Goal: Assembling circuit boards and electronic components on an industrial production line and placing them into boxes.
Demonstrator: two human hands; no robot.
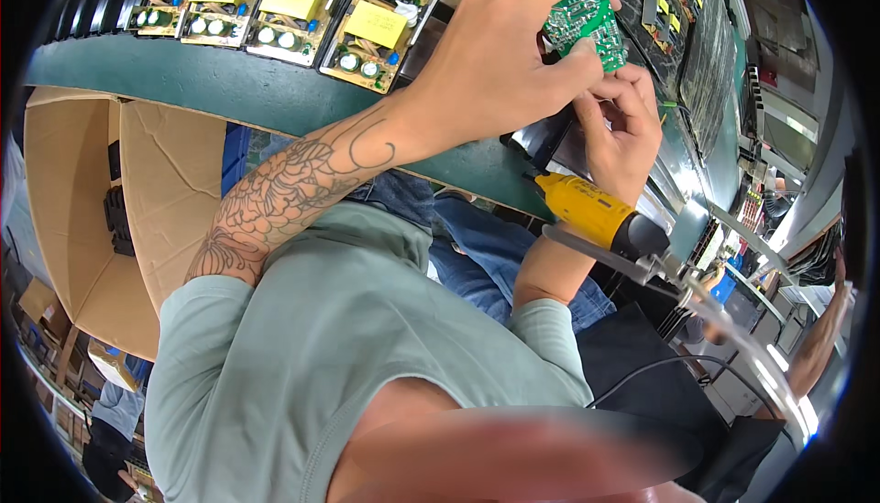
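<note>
My left hand (495,54) is closed around a small green circuit board (587,22), its thumb pressed on the soldered face, which is turned up toward me. Just below the board's lower edge is my right hand (625,127), thumb and fingers pinched together. Whatever sits between those fingertips is too small or too hidden to make out. Under both hands lies a dark, glossy piece (541,141), partly covered. A yellow and black hand tool (587,208) is next to my right wrist, by a metal arm.
Several power boards (371,31) with yellow transformers stand in black trays at the back left of the green bench (229,82). More boards (660,17) lie at the far right. An open cardboard box (174,191) stands to the left. Other people are partly visible at the sides.
</note>
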